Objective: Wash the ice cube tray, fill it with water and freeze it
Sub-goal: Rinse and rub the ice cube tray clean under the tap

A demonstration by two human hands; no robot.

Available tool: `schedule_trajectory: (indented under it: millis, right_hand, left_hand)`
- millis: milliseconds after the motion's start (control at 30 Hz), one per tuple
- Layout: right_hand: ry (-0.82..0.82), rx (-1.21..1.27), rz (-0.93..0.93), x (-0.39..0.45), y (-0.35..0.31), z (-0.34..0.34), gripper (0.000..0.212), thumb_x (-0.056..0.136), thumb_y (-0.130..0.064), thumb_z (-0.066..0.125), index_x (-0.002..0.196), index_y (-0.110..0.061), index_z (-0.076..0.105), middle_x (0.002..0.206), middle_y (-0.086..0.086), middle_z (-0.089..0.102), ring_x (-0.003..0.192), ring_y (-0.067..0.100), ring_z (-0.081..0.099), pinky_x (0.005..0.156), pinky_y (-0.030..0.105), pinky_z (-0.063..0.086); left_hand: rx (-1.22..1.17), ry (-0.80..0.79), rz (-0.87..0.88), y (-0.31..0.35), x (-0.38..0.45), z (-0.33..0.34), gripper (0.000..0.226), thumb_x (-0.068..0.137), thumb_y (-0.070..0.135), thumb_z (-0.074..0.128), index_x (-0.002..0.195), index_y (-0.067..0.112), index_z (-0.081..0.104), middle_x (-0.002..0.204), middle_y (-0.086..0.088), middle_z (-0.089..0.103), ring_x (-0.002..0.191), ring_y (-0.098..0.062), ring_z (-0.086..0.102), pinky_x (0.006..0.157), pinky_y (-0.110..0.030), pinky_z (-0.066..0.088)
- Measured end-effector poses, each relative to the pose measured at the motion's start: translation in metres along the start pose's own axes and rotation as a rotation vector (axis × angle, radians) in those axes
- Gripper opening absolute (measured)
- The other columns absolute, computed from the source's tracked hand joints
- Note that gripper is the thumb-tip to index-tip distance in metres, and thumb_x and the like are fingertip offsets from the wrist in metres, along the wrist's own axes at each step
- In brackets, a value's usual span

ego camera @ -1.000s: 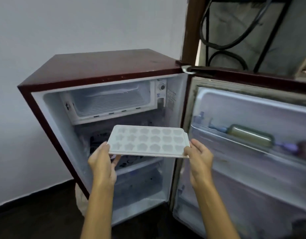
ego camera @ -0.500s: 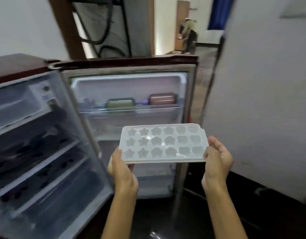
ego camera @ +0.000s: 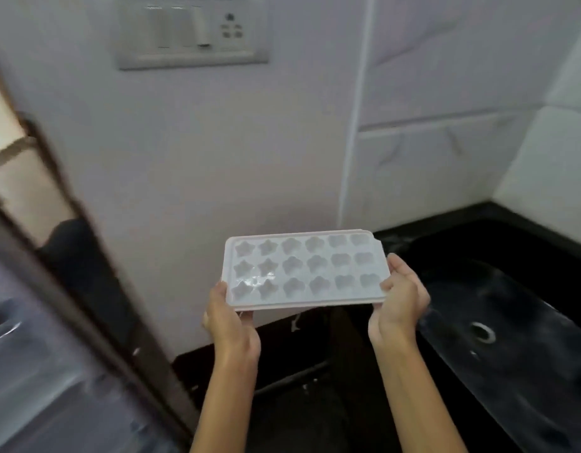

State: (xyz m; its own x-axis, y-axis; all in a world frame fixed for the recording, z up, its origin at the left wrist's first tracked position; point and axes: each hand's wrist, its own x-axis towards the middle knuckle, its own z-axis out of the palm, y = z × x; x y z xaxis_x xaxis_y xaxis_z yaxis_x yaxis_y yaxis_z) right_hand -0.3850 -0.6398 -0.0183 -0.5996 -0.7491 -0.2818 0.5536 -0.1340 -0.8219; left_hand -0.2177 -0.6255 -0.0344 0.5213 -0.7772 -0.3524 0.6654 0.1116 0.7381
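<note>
Only the head view to go on, and it's pretty motion-blurred at the edges. The ice cube tray (ego camera: 304,269) is a pale, whitish plastic rectangle with a slightly pinkish rim, held roughly level in mid-air in front of a white wall (ego camera: 191,165), just left of the black sink (ego camera: 498,289). One far corner on the right side looks notched. I count 18 moulds, three rows of six: the two left columns are star shapes, the middle two look like flowers, and the right two are rounder, maybe hearts, but too soft to call. There's a shiny wet-looking glint around the near-left stars; can't tell if it's ice or water.

The left hand (ego camera: 232,325) pinches the near-left corner, thumb on top of the rim. The right hand (ego camera: 398,299) wraps the near-right end, thumb over the edge. So two hands, both closed on the one tray.

No readable writing or brand anywhere. The switch panel (ego camera: 192,31) up on the wall has a few rocker switches and one socket, no legible markings. The sink has one drain (ego camera: 482,332). The dark frame (ego camera: 86,289) along the left is too blurred to identify.
</note>
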Motion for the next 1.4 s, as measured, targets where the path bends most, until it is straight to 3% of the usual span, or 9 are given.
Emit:
schedule_trajectory:
  millis: [200,433,600,867,933,1033,1167,1300,1400]
  right_hand:
    - [0.289,0.087,-0.077,0.046,-0.036,-0.047,0.047,0.078,0.008,0.036,0.103,-0.018,0.065,0.104,0.004,0.067,0.1,0.021,0.064,0.084,0.034,0.053]
    - [0.525,0.179,-0.107,0.094,-0.063,-0.121,0.048,0.071,0.01,0.036,0.1,-0.015,0.065,0.11,0.008,0.067,0.105,0.027,0.064,0.096,0.044,0.05]
    - [0.606,0.244,-0.12,0.127,-0.092,-0.156,0.056,0.071,0.013,0.035,0.116,-0.005,0.063,0.112,0.011,0.066,0.105,0.029,0.063,0.09,0.04,0.053]
    - [0.705,0.172,-0.123,0.18,-0.106,-0.203,0.044,0.072,0.01,0.038,0.093,-0.018,0.065,0.116,0.009,0.064,0.111,0.029,0.06,0.1,0.044,0.047]
    - [0.7,0.125,-0.126,0.192,-0.111,-0.209,0.042,0.076,0.009,0.038,0.093,-0.018,0.065,0.112,0.006,0.064,0.11,0.026,0.059,0.097,0.04,0.048]
    - [0.719,-0.099,-0.167,0.21,-0.123,-0.213,0.041,0.084,0.007,0.042,0.115,-0.012,0.063,0.11,-0.002,0.062,0.105,0.015,0.056,0.084,0.025,0.044]
    - [0.786,-0.634,-0.368,0.239,-0.136,-0.21,0.042,0.088,-0.008,0.053,0.129,-0.015,0.053,0.131,0.002,0.053,0.117,0.02,0.052,0.099,0.035,0.042]
    - [0.669,-0.699,-0.499,0.292,-0.165,-0.192,0.043,0.089,-0.013,0.057,0.132,-0.013,0.051,0.134,0.003,0.051,0.122,0.019,0.048,0.103,0.031,0.038]
    - [0.523,-0.716,-0.455,0.338,-0.19,-0.178,0.045,0.092,-0.022,0.058,0.135,-0.01,0.047,0.135,0.005,0.051,0.124,0.018,0.048,0.1,0.029,0.04]
  left_hand:
    - [0.169,-0.313,-0.224,-0.064,0.0,0.066,0.037,0.097,0.024,0.037,0.123,0.006,0.057,0.115,-0.013,0.067,0.101,-0.027,0.064,0.082,-0.039,0.052]
    - [0.247,-0.579,-0.498,-0.138,-0.025,0.112,0.035,0.099,0.027,0.037,0.128,0.012,0.052,0.119,-0.011,0.066,0.111,-0.031,0.061,0.091,-0.051,0.049]
    - [0.183,-0.653,-0.674,-0.183,-0.048,0.141,0.031,0.099,0.029,0.043,0.125,0.015,0.053,0.119,-0.011,0.067,0.111,-0.031,0.062,0.096,-0.051,0.046]
    - [0.261,-0.674,-0.79,-0.25,-0.061,0.175,0.041,0.098,0.045,0.038,0.115,0.014,0.058,0.112,-0.015,0.069,0.107,-0.034,0.063,0.091,-0.053,0.048]
    - [0.266,-0.655,-0.816,-0.264,-0.06,0.186,0.041,0.098,0.044,0.038,0.114,0.012,0.058,0.112,-0.016,0.069,0.107,-0.034,0.063,0.086,-0.051,0.05]
    - [0.272,-0.648,-0.852,-0.287,-0.057,0.206,0.041,0.098,0.044,0.039,0.113,0.011,0.058,0.111,-0.016,0.069,0.105,-0.035,0.063,0.081,-0.05,0.05]
    - [0.293,-0.657,-0.879,-0.314,-0.05,0.233,0.042,0.098,0.044,0.039,0.116,0.01,0.058,0.107,-0.016,0.07,0.1,-0.034,0.065,0.078,-0.049,0.051]
    - [0.302,-0.691,-0.914,-0.341,-0.05,0.268,0.046,0.098,0.045,0.04,0.123,0.009,0.054,0.113,-0.018,0.067,0.105,-0.036,0.063,0.089,-0.055,0.047]
    - [0.32,-0.733,-0.94,-0.354,-0.055,0.293,0.047,0.097,0.045,0.04,0.125,0.01,0.054,0.117,-0.019,0.065,0.107,-0.036,0.061,0.085,-0.053,0.049]
